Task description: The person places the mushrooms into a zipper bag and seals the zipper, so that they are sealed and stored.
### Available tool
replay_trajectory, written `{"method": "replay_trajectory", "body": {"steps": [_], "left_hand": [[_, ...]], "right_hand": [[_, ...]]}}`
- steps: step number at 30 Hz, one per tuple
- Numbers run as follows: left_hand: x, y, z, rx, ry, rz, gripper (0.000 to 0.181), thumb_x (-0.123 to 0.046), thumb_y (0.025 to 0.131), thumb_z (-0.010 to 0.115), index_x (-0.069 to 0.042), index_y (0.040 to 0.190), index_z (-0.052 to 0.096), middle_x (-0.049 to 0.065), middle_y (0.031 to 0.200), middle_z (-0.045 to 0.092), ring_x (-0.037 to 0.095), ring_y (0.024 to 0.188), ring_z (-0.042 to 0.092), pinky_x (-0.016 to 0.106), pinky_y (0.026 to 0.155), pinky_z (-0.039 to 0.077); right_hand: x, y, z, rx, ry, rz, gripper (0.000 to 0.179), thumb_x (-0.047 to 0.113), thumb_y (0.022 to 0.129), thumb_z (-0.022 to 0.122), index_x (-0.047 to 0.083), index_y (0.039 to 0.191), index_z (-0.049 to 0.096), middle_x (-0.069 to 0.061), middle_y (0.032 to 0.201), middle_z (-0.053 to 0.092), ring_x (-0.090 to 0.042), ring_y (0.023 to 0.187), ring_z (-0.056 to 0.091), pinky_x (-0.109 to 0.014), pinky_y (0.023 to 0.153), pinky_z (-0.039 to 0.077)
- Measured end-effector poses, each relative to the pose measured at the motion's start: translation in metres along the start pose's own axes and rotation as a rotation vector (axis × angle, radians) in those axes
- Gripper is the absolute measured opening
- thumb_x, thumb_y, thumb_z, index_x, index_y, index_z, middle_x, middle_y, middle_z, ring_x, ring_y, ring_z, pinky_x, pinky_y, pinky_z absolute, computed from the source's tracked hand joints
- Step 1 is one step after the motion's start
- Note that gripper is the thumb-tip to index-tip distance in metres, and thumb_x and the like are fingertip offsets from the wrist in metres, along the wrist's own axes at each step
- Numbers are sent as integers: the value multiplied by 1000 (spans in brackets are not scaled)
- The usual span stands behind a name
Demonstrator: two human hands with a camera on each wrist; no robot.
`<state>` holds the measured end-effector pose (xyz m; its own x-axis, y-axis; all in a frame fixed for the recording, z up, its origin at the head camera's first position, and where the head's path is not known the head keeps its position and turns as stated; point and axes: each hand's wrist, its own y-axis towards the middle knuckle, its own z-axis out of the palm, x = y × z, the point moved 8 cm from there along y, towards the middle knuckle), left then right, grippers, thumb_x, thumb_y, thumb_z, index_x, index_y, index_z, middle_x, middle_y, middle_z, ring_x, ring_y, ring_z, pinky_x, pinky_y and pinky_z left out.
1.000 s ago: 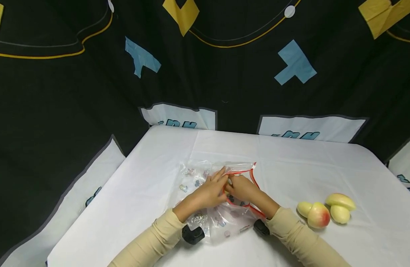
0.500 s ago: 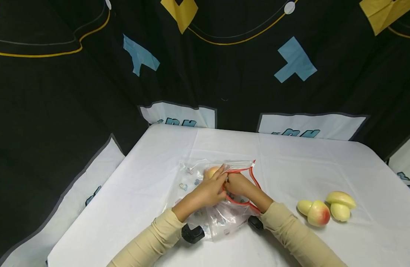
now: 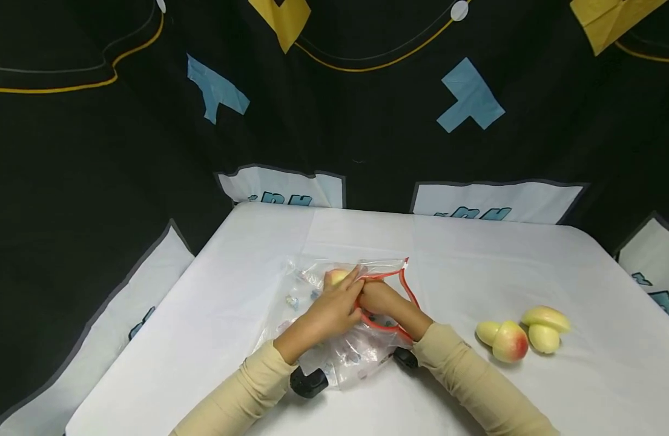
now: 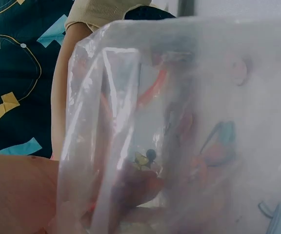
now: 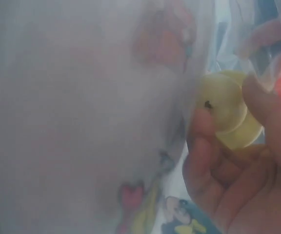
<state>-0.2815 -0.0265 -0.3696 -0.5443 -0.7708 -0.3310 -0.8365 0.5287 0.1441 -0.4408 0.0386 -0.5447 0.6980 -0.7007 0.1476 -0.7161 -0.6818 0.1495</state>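
Note:
A clear plastic zip bag [image 3: 280,309] with small cartoon prints and a red-edged mouth lies on the white table. My left hand [image 3: 329,306] grips the bag beside its mouth, fingers on top of the film. Inside the mouth is my right hand [image 3: 380,298], its fingertips hidden under the left hand in the head view. The right wrist view shows that hand's fingers curled round a pale yellow toy mushroom [image 5: 223,105], partly covered by film. A rounded yellow-and-reddish surface [image 3: 336,277] shows past the left fingers; whether it is the same toy, I cannot tell.
To the right on the table are a toy peach [image 3: 510,342], a small yellow rounded toy [image 3: 487,331] touching it, and another toy mushroom [image 3: 545,328]. Black wrist devices [image 3: 308,383] hang below the sleeves. A dark curtain [image 3: 361,133] stands behind the table.
The right hand has pushed slightly farther left into the bag. The rounded yellow-and-reddish surface has come into sight beyond the left fingers. The head view has turned slightly right.

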Motion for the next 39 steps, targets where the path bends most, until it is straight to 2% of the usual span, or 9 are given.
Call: {"method": "replay_trajectory", "body": {"steps": [4, 6, 9, 12, 17, 22, 27, 33, 39], "left_hand": [[7, -5, 3, 16, -13, -19, 58, -12, 80, 55, 4, 134, 40, 15, 150, 22, 29, 135, 29, 61, 107, 11], [8, -6, 5, 25, -26, -24, 57, -13, 81, 54, 4, 134, 40, 17, 150, 21, 31, 136, 27, 62, 107, 12], [9, -7, 7, 25, -31, -29, 56, -15, 82, 54, 3, 134, 40, 17, 150, 21, 32, 137, 25, 62, 107, 13], [9, -7, 7, 27, -33, -42, 57, -17, 83, 54, 3, 134, 39, 16, 150, 20, 30, 137, 23, 62, 107, 12], [9, -5, 9, 36, -15, -43, 61, -18, 82, 55, 2, 136, 38, 16, 151, 19, 30, 138, 23, 60, 108, 11], [10, -4, 9, 51, -16, -43, 63, -18, 80, 57, 2, 137, 37, 16, 151, 18, 31, 138, 21, 60, 108, 11], [10, -4, 9, 64, -29, -56, 65, -18, 81, 57, 1, 138, 35, 15, 152, 17, 32, 139, 18, 58, 109, 9], [8, -3, 11, 71, -25, -46, 65, -18, 80, 57, 1, 139, 34, 15, 151, 17, 29, 139, 19, 58, 110, 8], [3, 0, 13, 79, -29, -33, 65, -19, 81, 57, 1, 139, 34, 15, 152, 17, 29, 139, 19, 57, 110, 8]], "right_hand": [[86, -39, -107, 98, 400, 146, 20, 7, 85, 48, 1, 98, 62, -5, 55, 59, -14, 47, 54, -27, 47, 44], [101, -53, -129, 139, 510, 190, 25, 5, 83, 51, -5, 105, 57, -5, 49, 57, -13, 42, 54, -25, 41, 43], [111, -71, -148, 159, 484, 206, 49, 9, 87, 56, -11, 128, 39, 0, 54, 60, -7, 44, 55, -21, 45, 44], [112, -87, -159, 151, 423, 163, 62, 18, 88, 60, -13, 133, 32, -1, 68, 66, -5, 55, 58, -20, 53, 47], [103, -127, -192, 96, 366, 116, 61, 27, 86, 61, -5, 134, 40, -7, 91, 68, -10, 74, 61, -23, 65, 49], [83, -182, -226, 37, 259, 182, 63, 34, 83, 64, 3, 134, 44, -13, 112, 63, -28, 103, 58, -41, 84, 48], [56, -229, -237, -30, 102, 302, 72, 32, 73, 73, 5, 134, 44, -24, 128, 49, -46, 116, 44, -59, 90, 38], [34, -258, -214, 33, 69, 395, 82, 30, 65, 79, 2, 132, 43, -30, 123, 48, -43, 103, 52, -53, 79, 45], [29, -264, -199, 88, 123, 472, 85, 30, 66, 79, 0, 135, 38, -27, 117, 49, -33, 91, 59, -45, 71, 49]]}}
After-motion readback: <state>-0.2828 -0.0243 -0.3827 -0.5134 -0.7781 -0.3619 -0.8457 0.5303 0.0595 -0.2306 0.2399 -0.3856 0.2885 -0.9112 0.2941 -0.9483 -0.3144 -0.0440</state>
